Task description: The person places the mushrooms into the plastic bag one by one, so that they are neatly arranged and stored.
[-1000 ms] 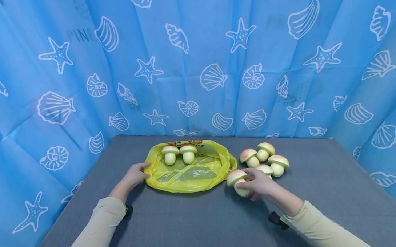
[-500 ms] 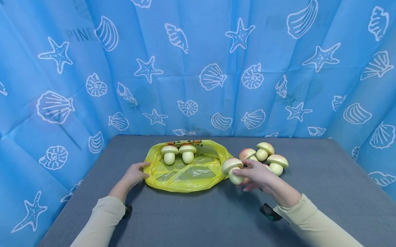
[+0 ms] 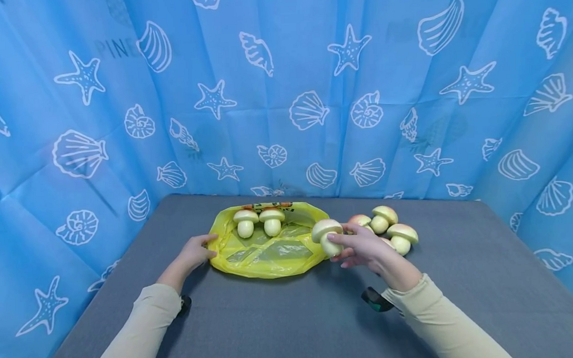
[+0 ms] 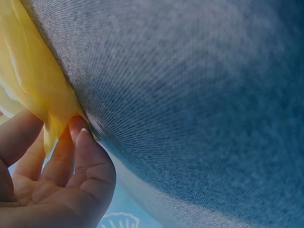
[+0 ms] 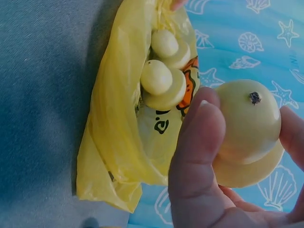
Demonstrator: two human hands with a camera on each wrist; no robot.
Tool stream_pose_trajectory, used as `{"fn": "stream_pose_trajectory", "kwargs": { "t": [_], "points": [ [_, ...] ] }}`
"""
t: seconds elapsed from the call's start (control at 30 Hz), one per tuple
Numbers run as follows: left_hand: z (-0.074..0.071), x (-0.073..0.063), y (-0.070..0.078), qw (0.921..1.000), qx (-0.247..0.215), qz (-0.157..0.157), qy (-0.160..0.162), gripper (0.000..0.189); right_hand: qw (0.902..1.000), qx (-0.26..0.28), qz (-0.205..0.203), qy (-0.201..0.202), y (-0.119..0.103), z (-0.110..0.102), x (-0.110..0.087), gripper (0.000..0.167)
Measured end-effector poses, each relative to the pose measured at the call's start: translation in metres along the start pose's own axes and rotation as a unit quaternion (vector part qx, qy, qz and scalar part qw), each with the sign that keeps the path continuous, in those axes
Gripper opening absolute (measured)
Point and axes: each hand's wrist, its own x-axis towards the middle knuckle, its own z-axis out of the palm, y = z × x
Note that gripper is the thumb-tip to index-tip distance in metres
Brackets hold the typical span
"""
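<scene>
Through the head camera, I see my right hand [image 3: 365, 250] at 5 o'clock from centre, pinching one mushroom [image 3: 326, 229] between thumb and fingers at the bag's right rim; whether they touch I cannot tell. Its long axis runs near upright, cap toward 11 o'clock, stem toward 5. My left hand [image 3: 194, 253] at 8 o'clock pinches the edge of one yellow bag [image 3: 270, 265], whose mouth gapes toward me. I count two mushrooms inside [image 3: 245, 222], side by side at its 11 o'clock, caps to 12 and stems to 6. Four more mushrooms [image 3: 401, 241] cluster at 4 o'clock, two partly hidden by my right hand. All lie over a grey cloth-covered table [image 3: 272, 327]; a blue curtain [image 3: 309, 141] with white shells and starfish hangs at 12.

Through the left wrist camera, my thumb and fingertips nip the plastic at 8 o'clock, grey cloth filling the 3 o'clock side.

Through the right wrist camera, the held mushroom sits at 3 o'clock, its dark-marked stem end facing the lens, cap behind toward 6; the bag spreads at 10
</scene>
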Motion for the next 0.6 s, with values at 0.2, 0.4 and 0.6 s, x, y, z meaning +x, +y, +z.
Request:
{"fn": "stream_pose_trajectory", "kwargs": {
  "t": [0.2, 0.4, 0.6],
  "points": [
    [0.0, 0.0, 0.001, 1.0, 0.001, -0.002, 0.0, 0.052, 0.9999, 0.011, -0.003, -0.001, -0.002, 0.004, 0.003, 0.07],
    [0.0, 0.0, 0.001, 1.0, 0.005, -0.002, 0.001, 0.052, 0.9995, 0.032, -0.003, -0.002, -0.001, 0.006, 0.008, 0.069],
    [0.0, 0.0, 0.0, 0.9999, 0.009, 0.007, -0.001, 0.053, 0.9989, 0.045, 0.0, -0.011, 0.001, 0.006, 0.015, 0.068]
  ]
}}
